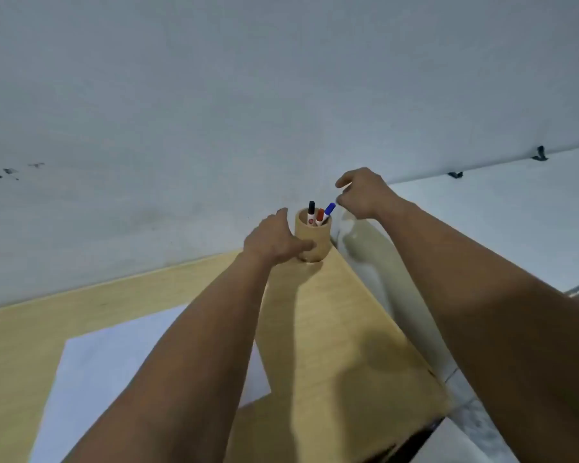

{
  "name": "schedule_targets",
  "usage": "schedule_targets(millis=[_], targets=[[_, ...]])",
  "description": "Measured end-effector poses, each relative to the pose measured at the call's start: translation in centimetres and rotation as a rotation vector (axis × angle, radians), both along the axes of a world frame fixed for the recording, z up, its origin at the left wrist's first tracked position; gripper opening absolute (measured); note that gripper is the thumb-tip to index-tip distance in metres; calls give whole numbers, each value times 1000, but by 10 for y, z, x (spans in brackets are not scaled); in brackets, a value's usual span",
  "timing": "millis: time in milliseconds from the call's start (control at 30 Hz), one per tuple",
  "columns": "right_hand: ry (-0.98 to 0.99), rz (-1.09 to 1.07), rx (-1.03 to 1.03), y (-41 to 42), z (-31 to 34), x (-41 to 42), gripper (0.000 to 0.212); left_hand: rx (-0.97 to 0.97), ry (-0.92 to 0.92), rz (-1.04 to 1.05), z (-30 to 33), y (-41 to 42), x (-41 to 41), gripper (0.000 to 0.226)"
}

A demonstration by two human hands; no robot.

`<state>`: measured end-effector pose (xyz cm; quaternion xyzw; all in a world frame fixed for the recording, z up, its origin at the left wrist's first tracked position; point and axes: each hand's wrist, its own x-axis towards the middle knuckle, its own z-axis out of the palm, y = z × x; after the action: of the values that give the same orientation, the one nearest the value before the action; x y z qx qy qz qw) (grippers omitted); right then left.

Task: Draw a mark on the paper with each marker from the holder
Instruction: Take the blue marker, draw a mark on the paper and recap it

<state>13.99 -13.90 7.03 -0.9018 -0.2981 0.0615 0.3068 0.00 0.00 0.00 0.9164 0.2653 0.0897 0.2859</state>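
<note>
A round wooden holder (318, 237) stands at the far right corner of the wooden table, against the wall. In it stand three markers: a black-capped one (311, 210), a red-capped one (320, 217) and a blue-capped one (329, 209) that leans right. My left hand (274, 240) wraps around the holder's left side. My right hand (361, 193) hovers just right of the blue cap, fingers apart, holding nothing. A white sheet of paper (114, 365) lies on the table near me, partly hidden by my left forearm.
The table (341, 329) ends at a right edge that runs from the holder toward me; beyond it is pale floor (515, 228). A white wall (248, 95) stands right behind the holder. Two dark clips (455, 174) sit at the wall's base, far right.
</note>
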Motion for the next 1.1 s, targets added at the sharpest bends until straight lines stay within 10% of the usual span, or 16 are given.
schedule_targets(millis=[533,900,1100], targets=[[189,22,40,18,-49,36,15,-129,-198,110,-62,-2,45,81],[72,-88,481,5,12,15,24,-148,-64,25,-32,-1,29,96],[73,77,654,13,55,-29,11,-20,-85,125,15,13,-25,56]])
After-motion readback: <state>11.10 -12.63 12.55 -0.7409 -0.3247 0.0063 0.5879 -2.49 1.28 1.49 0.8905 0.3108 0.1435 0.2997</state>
